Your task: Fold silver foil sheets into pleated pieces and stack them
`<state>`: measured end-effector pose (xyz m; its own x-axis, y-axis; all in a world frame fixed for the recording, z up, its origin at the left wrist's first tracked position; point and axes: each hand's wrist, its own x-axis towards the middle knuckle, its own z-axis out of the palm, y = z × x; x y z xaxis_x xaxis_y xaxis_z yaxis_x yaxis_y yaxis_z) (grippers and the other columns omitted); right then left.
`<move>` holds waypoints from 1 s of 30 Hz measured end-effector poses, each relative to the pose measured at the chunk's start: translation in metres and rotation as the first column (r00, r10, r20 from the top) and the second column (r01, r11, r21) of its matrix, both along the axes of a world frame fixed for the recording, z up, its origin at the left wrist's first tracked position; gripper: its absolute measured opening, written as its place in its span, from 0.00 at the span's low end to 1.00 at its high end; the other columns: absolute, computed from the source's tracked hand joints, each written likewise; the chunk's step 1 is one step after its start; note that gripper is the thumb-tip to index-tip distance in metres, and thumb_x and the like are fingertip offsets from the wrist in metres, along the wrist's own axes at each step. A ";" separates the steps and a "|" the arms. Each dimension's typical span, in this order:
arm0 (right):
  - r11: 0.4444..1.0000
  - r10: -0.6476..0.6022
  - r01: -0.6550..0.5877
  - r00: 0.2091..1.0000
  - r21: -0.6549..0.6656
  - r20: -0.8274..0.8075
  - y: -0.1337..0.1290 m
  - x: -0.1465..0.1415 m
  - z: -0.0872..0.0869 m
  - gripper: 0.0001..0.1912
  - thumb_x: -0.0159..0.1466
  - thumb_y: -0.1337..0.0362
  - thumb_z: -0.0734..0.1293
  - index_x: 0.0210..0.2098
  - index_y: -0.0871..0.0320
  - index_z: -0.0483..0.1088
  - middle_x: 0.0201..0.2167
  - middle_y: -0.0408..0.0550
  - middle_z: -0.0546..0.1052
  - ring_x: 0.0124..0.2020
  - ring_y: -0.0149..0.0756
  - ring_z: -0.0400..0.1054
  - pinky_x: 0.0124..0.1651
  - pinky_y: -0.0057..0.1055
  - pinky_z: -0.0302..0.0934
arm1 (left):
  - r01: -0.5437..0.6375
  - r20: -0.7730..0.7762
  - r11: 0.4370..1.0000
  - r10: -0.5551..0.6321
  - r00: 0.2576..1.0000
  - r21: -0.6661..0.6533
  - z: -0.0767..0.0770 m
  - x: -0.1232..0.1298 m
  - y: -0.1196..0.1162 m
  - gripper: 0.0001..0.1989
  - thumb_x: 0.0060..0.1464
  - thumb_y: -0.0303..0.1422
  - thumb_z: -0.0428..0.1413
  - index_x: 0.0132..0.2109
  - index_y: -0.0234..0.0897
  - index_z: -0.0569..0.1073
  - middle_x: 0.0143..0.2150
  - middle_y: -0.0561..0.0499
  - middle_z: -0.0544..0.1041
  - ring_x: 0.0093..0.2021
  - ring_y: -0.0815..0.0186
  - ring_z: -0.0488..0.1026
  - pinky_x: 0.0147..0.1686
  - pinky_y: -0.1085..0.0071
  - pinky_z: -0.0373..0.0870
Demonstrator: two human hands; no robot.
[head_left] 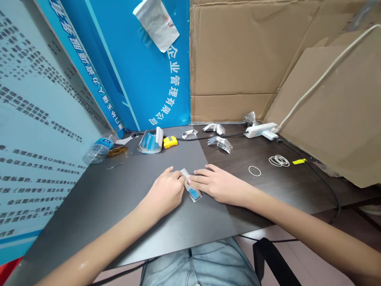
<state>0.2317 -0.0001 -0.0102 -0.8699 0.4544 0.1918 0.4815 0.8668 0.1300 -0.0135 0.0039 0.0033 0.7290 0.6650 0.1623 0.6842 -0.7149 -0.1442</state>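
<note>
Dark desk (119, 222), silvery bundles (220, 143) lying behind; one strip (195, 193) looks mid-work, left hand (169, 188) curled there, grip unclear, right hand (217, 185) loosely open, fingers touching it.

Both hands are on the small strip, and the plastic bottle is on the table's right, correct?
The side is wrong: the head view shows the bottle on the table's left. The left hand and right hand are on the strip.

Blue printed panels (149, 79) are walling in the left, brown cardboard (235, 55) is covering the right, and pinkish floor (300, 254) is showing below.
</note>
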 end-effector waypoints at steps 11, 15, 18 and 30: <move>0.994 -0.020 0.015 0.999 -0.108 -0.043 -0.037 0.018 0.001 0.28 0.72 0.73 0.57 0.70 0.59 0.62 0.63 0.55 0.74 0.66 0.46 0.65 0.65 0.49 0.57 | -0.017 -0.001 0.999 0.017 1.000 -0.029 -0.004 -0.007 -0.003 0.14 0.62 0.21 0.48 0.45 0.30 0.78 0.44 0.39 0.80 0.44 0.55 0.79 0.57 0.55 0.72; 0.984 -0.029 0.013 0.996 -0.176 -0.089 -0.049 0.023 0.003 0.30 0.70 0.75 0.57 0.70 0.58 0.62 0.63 0.55 0.74 0.65 0.46 0.66 0.65 0.51 0.58 | -0.017 0.030 1.000 0.018 0.999 -0.023 -0.007 -0.010 -0.005 0.15 0.61 0.21 0.48 0.48 0.32 0.77 0.49 0.38 0.80 0.46 0.54 0.79 0.54 0.56 0.73; 0.967 -0.047 0.009 0.988 -0.253 -0.145 -0.043 0.019 0.010 0.25 0.71 0.74 0.57 0.65 0.58 0.69 0.60 0.53 0.77 0.61 0.43 0.70 0.63 0.46 0.61 | -0.013 0.042 1.000 0.014 0.999 -0.012 -0.007 -0.011 -0.006 0.15 0.62 0.21 0.48 0.49 0.31 0.78 0.50 0.38 0.80 0.45 0.54 0.79 0.53 0.56 0.73; 0.980 -0.104 0.060 0.967 -0.189 -0.232 -0.037 -0.021 0.000 0.18 0.69 0.75 0.59 0.52 0.59 0.75 0.56 0.53 0.79 0.56 0.42 0.72 0.58 0.41 0.64 | -0.036 0.082 0.999 0.038 0.996 -0.020 -0.006 -0.008 -0.009 0.13 0.61 0.22 0.48 0.44 0.32 0.77 0.45 0.40 0.79 0.41 0.55 0.77 0.48 0.59 0.73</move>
<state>0.2110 -0.0373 -0.0099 -0.7667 0.5683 0.2987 0.5498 0.8214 -0.1516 -0.0219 -0.0052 -0.0028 0.6885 0.6948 0.2080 0.7193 -0.6909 -0.0730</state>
